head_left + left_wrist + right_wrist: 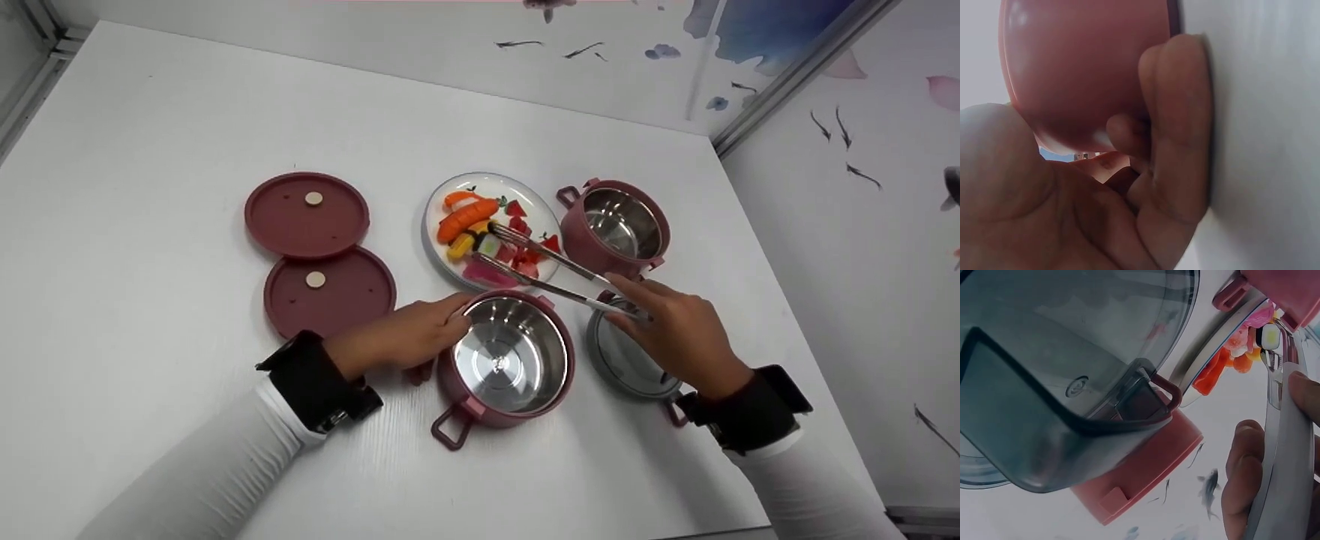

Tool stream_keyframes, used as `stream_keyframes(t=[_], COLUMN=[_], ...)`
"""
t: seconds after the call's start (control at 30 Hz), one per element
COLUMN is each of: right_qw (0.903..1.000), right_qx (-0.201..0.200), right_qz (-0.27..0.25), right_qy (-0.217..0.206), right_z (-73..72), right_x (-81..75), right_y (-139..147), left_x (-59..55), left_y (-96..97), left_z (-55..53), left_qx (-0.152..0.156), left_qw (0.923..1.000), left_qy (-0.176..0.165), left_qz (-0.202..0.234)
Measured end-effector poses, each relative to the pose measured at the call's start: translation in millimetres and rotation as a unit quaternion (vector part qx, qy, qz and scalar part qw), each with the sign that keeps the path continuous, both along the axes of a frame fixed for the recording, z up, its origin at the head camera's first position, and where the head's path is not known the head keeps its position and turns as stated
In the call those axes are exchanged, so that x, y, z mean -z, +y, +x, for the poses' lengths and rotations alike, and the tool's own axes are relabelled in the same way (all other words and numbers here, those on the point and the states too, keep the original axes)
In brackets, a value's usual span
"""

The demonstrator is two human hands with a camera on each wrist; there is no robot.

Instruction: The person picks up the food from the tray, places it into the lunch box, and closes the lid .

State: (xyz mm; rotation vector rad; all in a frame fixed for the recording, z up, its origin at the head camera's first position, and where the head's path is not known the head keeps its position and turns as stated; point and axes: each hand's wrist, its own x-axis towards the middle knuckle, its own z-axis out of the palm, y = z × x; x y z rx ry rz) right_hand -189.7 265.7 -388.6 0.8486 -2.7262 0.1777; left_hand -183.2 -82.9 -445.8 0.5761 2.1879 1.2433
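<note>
Head view: two dark-red lids, the upper lid (289, 225) and lower lid (337, 294), lie touching at left on the surface (172, 300); the near pot (511, 356) and far pot (619, 225) stand uncovered, bare inside. The play food (469, 219) I can see is all on the plate (529, 196), beyond the near pot. My left hand (409, 334) holds that pot at its rim; my right hand (675, 330) grips the tongs (559, 258), arms apart, tips among the food. My reading: early stage, uncovering done, first piece being picked, every transfer left. In the way: the near pot right in front of the plate, the far pot close at its right, and the grey see-through lid (622, 352) below my right hand, its red handle near my wrist. Left wrist view: thumb and fingers curved about the pot wall, fingers low beside the surface; pot interior hidden. Right wrist view: fingers and thumb round the tong handle; tips by a white-and-green piece, whether pinching it I cannot tell. The grey lid fills much of this view, part of a red pot behind it.
</note>
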Motion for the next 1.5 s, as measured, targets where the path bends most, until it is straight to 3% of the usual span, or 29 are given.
stream_keyframes(t=[0.53,0.67,0.8,0.93,1.1,1.27,1.5], right_qw=[0.9977,0.9973,0.9949,0.9925,0.9947,0.9965,0.9962], right_qx=[-0.021,-0.016,-0.011,-0.015,-0.008,-0.013,-0.014], right_qz=[-0.047,-0.062,-0.098,-0.120,-0.095,-0.077,-0.082], right_qy=[0.043,0.035,0.022,-0.018,-0.039,-0.028,-0.025], right_z=[10.2,24.2,47.9,74.3,97.9,105.9,104.5], right_x=[7.2,5.1,1.6,0.2,0.0,3.8,10.4], right_y=[8,15,25,32,37,39,38], left_x=[-1.5,-4.7,-7.1,-5.5,-4.2,-2.2,2.9], left_y=[-2.7,-2.5,-0.2,-0.8,-2.3,-2.1,-1.2], left_z=[-0.2,-2.3,-5.8,-5.4,-4.6,-4.9,-2.6], left_qx=[0.005,-0.005,-0.009,-0.011,-0.017,-0.017,-0.019], left_qw=[0.9994,0.9975,0.9968,0.9961,0.9955,0.9951,0.9944], left_qy=[-0.028,-0.067,-0.076,-0.086,-0.093,-0.097,-0.104], left_qz=[-0.017,-0.022,-0.022,-0.013,-0.001,0.005,-0.002])
